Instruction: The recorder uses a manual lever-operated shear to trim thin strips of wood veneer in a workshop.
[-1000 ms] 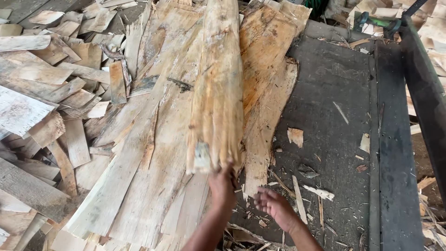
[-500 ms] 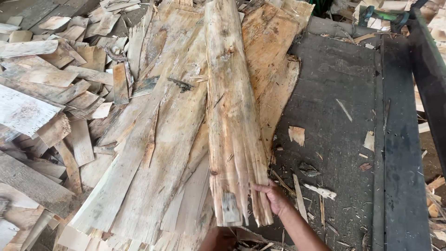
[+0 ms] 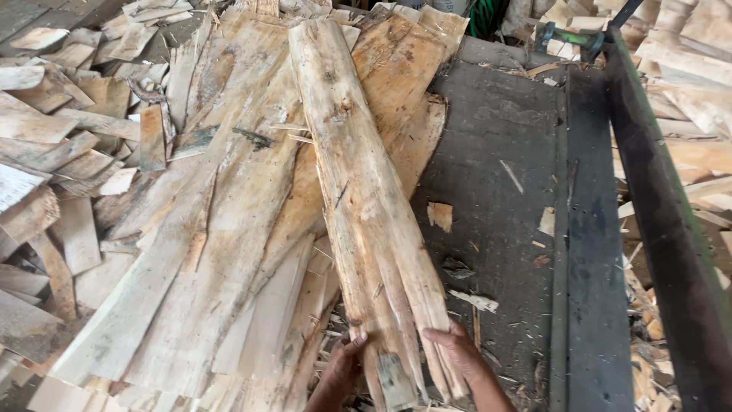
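A long, pale bundle of split wood veneer strips (image 3: 358, 183) lies lengthwise on a heap of thin wood sheets (image 3: 221, 229). Its near end is frayed into several strips. My left hand (image 3: 341, 370) grips the near end from the left side. My right hand (image 3: 457, 352) presses on the same end from the right, fingers spread over the strips. Both forearms enter from the bottom edge.
Loose offcuts and boards (image 3: 61, 152) are piled at the left. A dark metal table surface (image 3: 503, 198) with small wood chips (image 3: 439, 215) lies to the right, bordered by a dark steel rail (image 3: 656, 198). More stacked veneer (image 3: 701, 84) shows at the far right.
The bundle has been pulled toward me and swung so its near end points lower right. Both hands have closed on its near end; the view shifted slightly.
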